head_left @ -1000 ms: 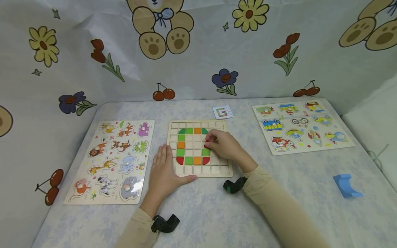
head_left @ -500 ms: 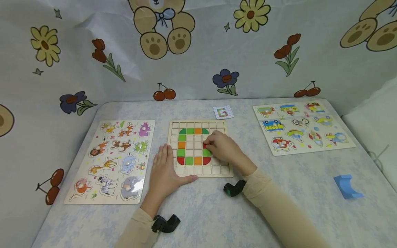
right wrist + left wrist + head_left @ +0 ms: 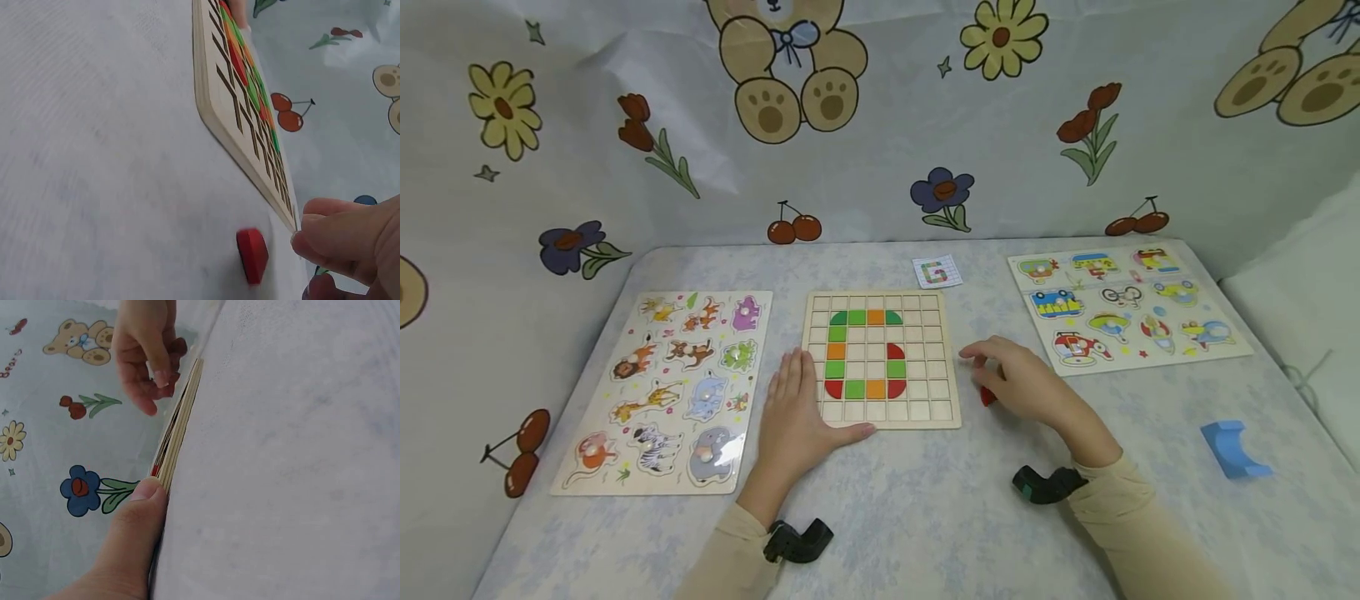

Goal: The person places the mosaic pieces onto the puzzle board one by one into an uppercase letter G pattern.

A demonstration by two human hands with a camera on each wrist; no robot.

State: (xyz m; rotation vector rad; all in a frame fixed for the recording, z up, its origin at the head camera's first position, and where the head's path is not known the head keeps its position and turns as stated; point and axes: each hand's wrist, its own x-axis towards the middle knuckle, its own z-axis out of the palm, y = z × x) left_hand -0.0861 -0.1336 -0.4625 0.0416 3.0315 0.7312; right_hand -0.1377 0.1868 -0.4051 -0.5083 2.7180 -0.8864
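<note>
right hand relaxed over red piece beside grid board, left hand flat.

My three views: one head camera, two wrist cameras.
Head looks down from above; both wrist views skim the table closely, sharing the square wooden grid board.

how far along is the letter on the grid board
Most of it is laid: green, orange and red tiles on the grid board already form a G like the one on the small card. The left hand steadies the board's edge. The right hand hovers beside a loose red tile on the table; its cell is not evident.
</note>
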